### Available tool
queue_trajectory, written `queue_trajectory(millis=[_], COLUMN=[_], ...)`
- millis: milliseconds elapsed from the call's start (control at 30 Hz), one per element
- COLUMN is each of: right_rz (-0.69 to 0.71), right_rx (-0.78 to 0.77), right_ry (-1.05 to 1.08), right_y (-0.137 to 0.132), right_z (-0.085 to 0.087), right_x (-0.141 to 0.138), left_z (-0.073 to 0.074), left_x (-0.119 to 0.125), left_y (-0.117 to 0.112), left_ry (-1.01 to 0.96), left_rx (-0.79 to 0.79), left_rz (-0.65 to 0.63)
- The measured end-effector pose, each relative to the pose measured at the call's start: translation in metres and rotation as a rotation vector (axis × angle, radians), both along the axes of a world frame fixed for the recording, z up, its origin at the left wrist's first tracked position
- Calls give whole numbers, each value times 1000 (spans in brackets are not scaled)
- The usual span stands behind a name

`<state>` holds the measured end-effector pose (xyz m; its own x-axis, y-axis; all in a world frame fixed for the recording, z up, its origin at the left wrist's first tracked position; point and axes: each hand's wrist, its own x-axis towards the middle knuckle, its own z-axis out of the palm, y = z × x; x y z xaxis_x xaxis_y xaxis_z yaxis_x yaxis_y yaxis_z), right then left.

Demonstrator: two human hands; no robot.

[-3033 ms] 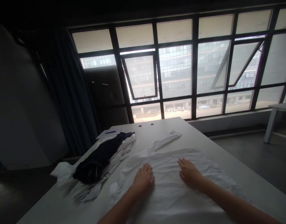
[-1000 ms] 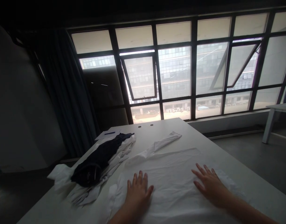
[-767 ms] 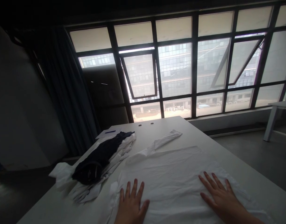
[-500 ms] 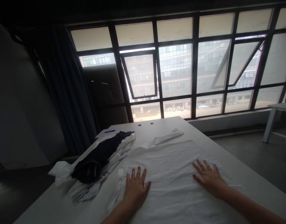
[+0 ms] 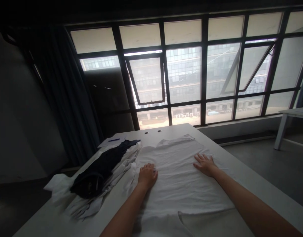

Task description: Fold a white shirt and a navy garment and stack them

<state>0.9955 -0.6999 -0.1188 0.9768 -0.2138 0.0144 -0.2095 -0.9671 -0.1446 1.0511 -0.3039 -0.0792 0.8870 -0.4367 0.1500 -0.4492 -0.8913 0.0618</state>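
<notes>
A white garment point(image 5: 176, 184), which looks like a T-shirt, lies spread and wrinkled on the white table in front of me. My left hand point(image 5: 148, 176) rests on its left side, palm down, with the fingers a little bent and slightly apart. On the right part of the cloth lies my right hand point(image 5: 205, 165), palm down and fingers spread. Neither hand visibly grips the fabric. The garment's near edge shows between my forearms, with one part lifted or folded. To the left is a heap of clothes, a dark garment point(image 5: 104, 164) on top of white ones point(image 5: 92, 207).
The white table point(image 5: 242, 194) runs away from me toward large windows point(image 5: 183, 75). A pen point(image 5: 114, 140) lies on paper point(image 5: 105, 143) at the far left. A dark curtain point(image 5: 67, 98) hangs on the left. Another table point(image 5: 281, 131) stands at the right.
Both hands have moved away from me across the table, and the white garment has shifted with them. Its near edge has come into view. The left hand's fingers are more bent than before.
</notes>
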Motion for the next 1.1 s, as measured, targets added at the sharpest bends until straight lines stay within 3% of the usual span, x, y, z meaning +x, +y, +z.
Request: queue_trajectory(millis=[133, 200, 333, 467, 567, 633, 700, 833, 967, 1033, 1100], right_rz=[-41, -74, -29, 334, 421, 414, 390, 196, -50, -119, -107], right_rx=[2, -2, -11, 80, 139, 130, 105, 8, -108, -195, -266], right_ry=[-33, -61, -122, -118, -72, -65, -59, -56, -65, -155, -290], right_y=[6, 22, 102, 202, 232, 220, 184, 71, -38, -67, -70], right_z=[5, 8, 6, -4, -5, -3, -2, -11, -28, -33, -36], right_x=[-4, -4, -3, -6, -12, -17, -24, -47, -79, -95, -110], left_z=[-9, -15, -19, -16, -14, -15, -14, -13, -15, -17, -18], left_x=[-26, -38, -52, -53, -51, -51, -51, -55, -65, -72, -78], left_y=[16, 25, 34, 33, 34, 35, 36, 45, 68, 81, 90], left_ry=[67, 120, 112, 110, 129, 126, 121, 143, 186, 210, 229], left_rx=[32, 53, 38, 36, 63, 73, 80, 94, 96, 95, 91], left_rz=[-83, -106, -128, -111, -113, -117, -118, -143, -166, -155, -143])
